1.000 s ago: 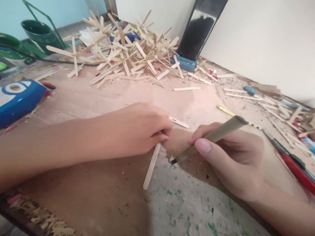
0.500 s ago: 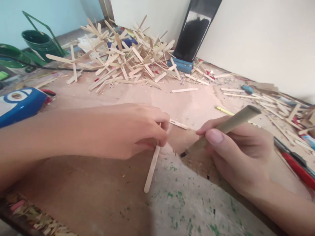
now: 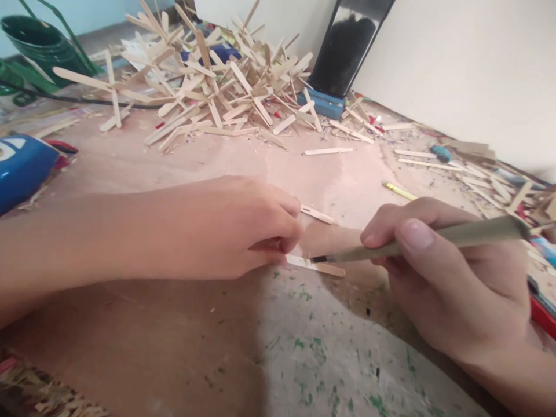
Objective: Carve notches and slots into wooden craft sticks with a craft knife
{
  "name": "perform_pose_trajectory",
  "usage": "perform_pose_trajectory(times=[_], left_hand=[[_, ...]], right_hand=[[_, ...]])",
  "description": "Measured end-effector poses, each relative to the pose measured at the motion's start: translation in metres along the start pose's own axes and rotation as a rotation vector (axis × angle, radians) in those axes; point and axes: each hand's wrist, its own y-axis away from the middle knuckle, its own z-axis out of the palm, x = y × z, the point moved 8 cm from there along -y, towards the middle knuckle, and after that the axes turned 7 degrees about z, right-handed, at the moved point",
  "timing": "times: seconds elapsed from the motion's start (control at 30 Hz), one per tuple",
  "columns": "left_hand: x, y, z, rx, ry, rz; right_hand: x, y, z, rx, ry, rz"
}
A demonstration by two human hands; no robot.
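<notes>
My left hand rests low over the table, its fingers closed on one end of a wooden craft stick. The stick's free end points right, and a small nick or splinter shows near its middle. In my right hand is a craft knife with a thick olive handle, pinched between thumb and fingers. Its short dark tip is at the stick, just right of my left fingertips. Behind my left fingers lies another craft stick with a narrow slot in it. My left fingertips are partly hidden.
A tall heap of joined craft sticks stands at the back, beside a black upright panel on a blue base. More loose sticks lie right, near a yellow pencil. A blue object sits left.
The held craft stick has turned from pointing toward me to pointing right. My right hand has shifted right and tilted the knife flatter, bringing its tip to the stick.
</notes>
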Motion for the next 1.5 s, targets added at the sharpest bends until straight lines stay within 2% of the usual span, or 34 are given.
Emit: perform_pose_trajectory(times=[0.17,0.37,0.67,0.93,1.17,1.37,1.5], left_hand=[[0.001,-0.001,0.002,0.020,0.006,0.024],[0.001,-0.004,0.006,0.018,-0.108,0.064],[0.004,-0.007,0.011,-0.050,-0.179,0.078],[0.011,-0.004,0.007,0.028,-0.206,0.132],[0.006,-0.008,0.010,-0.065,-0.203,0.055],[0.007,-0.004,0.010,0.029,-0.162,0.147],[0.006,-0.003,0.010,0.040,-0.161,0.152]], right_hand=[[-0.002,-0.003,0.003,-0.092,-0.018,-0.014],[-0.002,-0.004,0.013,-0.177,-0.047,-0.010],[0.000,-0.004,0.012,-0.181,-0.034,-0.016],[-0.003,-0.001,0.015,-0.236,-0.034,-0.058],[-0.010,0.001,0.018,-0.244,0.004,-0.126],[-0.010,0.004,0.016,-0.253,0.002,-0.177],[-0.010,0.005,0.015,-0.250,0.034,-0.211]])
